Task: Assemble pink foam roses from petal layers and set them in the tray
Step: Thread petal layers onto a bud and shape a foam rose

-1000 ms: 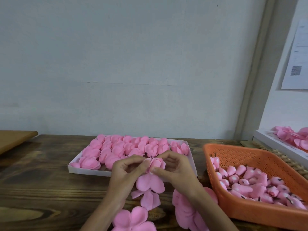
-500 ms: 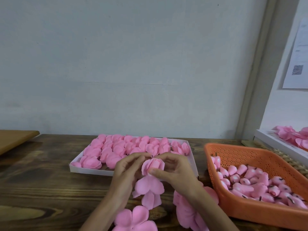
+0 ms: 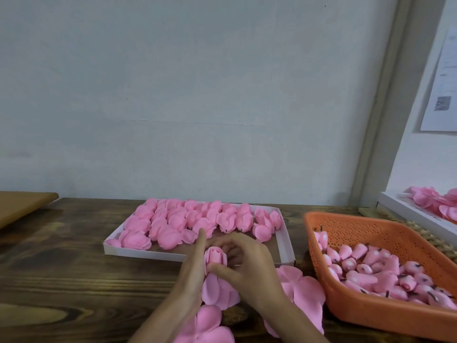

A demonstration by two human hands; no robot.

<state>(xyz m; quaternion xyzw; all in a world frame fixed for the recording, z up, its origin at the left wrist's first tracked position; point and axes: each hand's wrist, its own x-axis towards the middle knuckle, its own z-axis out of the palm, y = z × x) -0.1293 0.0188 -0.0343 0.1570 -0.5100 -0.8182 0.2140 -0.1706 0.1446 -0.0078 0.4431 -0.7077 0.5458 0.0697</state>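
A half-built rose (image 3: pixel 215 257) is held upright above the table (image 3: pixel 61 268), in front of the near wall of the tray (image 3: pixel 148 254), towards that tray's right corner. It is gripped by the right hand (image 3: pixel 249 264): the thumb is laid across its base and the fingers are curled round behind it. The left hand (image 3: pixel 193 273) is pressed flat against the rose's left side, its fingers straight and grasping nothing, with one fingertip pointing up past the bud. A petal layer (image 3: pixel 218 292) is seen hanging below the rose between the two wrists; whether it touches the table cannot be told. The tray is set at the table's far edge and is packed with finished roses (image 3: pixel 185 221), except for a bare strip along its near right side. More petal layers (image 3: pixel 306 293) are spread on the table just right of the right wrist, and another (image 3: pixel 210 325) lies at the near edge beneath the left forearm. An orange basket (image 3: pixel 371 318) of pink buds (image 3: pixel 366 263) is placed at the table's right end. A second white tray (image 3: pixel 408 214) of petals is seen beyond it.
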